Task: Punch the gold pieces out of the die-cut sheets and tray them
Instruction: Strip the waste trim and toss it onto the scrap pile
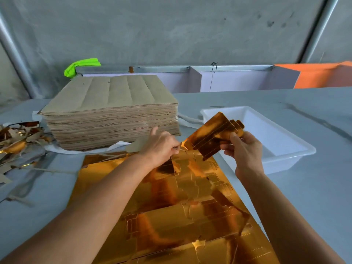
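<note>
A shiny gold die-cut sheet lies flat on the grey table in front of me. My right hand holds a punched-out gold piece with dashed fold lines, lifted above the sheet's far edge beside the white tray. My left hand pinches a thin strip at the lower left corner of that piece, fingers curled. The tray shows nothing inside where I can see it.
A tall stack of brown-backed sheets stands at the back left. Torn gold and brown scrap lies heaped at the left edge. A white-walled bin and an orange bin sit behind the table.
</note>
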The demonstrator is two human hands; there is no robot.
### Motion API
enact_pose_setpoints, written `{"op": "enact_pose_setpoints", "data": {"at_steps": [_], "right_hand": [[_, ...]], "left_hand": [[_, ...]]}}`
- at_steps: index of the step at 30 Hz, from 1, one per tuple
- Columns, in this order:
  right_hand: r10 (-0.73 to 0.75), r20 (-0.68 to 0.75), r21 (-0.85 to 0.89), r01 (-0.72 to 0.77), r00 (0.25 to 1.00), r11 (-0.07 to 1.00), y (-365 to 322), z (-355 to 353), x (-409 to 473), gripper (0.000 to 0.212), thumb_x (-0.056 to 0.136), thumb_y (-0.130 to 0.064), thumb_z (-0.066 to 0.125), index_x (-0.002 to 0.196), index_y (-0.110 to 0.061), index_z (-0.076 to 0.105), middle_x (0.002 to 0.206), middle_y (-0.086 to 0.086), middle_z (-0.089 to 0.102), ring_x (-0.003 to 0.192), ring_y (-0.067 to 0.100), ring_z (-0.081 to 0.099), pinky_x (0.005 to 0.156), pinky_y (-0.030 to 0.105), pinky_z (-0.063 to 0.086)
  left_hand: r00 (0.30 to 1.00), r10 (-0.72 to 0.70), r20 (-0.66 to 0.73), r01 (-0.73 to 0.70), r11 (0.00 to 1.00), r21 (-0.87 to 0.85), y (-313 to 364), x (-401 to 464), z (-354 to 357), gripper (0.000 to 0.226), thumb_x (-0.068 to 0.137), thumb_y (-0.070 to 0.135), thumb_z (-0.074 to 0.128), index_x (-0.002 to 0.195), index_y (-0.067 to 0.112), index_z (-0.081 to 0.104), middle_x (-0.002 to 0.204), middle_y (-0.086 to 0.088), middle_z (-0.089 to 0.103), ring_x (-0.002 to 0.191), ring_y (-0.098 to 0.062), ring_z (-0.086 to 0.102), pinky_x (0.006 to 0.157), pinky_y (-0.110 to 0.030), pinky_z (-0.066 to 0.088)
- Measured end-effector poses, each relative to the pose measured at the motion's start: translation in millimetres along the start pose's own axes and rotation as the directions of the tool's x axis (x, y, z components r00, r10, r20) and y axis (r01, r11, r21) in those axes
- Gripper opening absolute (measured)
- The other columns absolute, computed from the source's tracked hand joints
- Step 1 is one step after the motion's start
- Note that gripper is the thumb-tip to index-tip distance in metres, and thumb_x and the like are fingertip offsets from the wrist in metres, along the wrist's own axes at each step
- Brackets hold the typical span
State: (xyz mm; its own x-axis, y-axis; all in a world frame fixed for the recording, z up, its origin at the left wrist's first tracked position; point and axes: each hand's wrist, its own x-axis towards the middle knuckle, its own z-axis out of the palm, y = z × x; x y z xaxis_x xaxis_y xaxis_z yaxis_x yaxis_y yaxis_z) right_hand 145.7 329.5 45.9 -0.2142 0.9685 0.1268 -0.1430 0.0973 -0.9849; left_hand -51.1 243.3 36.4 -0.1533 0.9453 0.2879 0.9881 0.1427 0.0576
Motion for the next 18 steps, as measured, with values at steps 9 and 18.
{"op": "enact_pose_setpoints", "data": {"at_steps": [9,18], "right_hand": [[0.118,-0.059,-0.024,-0.120,0.991,0.993,4.9,7.4,-0.8,0.009,0.099,-0.013,0.048,0.101,-0.012,0.056,0.083,0.009,0.066,0.048,0.009,0.064,0.046,0.017,0.050],[0.191,-0.217,0.085,-0.177,0.957,0.981,-1.6,2.0,4.8,0.020,0.099,-0.010,0.046,0.116,-0.003,0.056,0.077,0.009,0.066,0.048,0.011,0.066,0.047,0.021,0.053]], "left_hand": [[0.997,0.042,0.062,-0.038,0.997,-0.069,1.7,-5.4,-3.6,0.029,0.089,0.042,0.054,0.101,0.021,0.069,0.116,0.008,0.065,0.117,-0.014,0.051,0.111,-0.040,0.019],[0.969,0.117,0.216,-0.118,0.993,-0.013,1.5,-13.0,-2.6,0.024,0.092,0.041,0.051,0.096,0.025,0.069,0.110,0.012,0.064,0.121,-0.011,0.045,0.117,-0.052,0.000]]}}
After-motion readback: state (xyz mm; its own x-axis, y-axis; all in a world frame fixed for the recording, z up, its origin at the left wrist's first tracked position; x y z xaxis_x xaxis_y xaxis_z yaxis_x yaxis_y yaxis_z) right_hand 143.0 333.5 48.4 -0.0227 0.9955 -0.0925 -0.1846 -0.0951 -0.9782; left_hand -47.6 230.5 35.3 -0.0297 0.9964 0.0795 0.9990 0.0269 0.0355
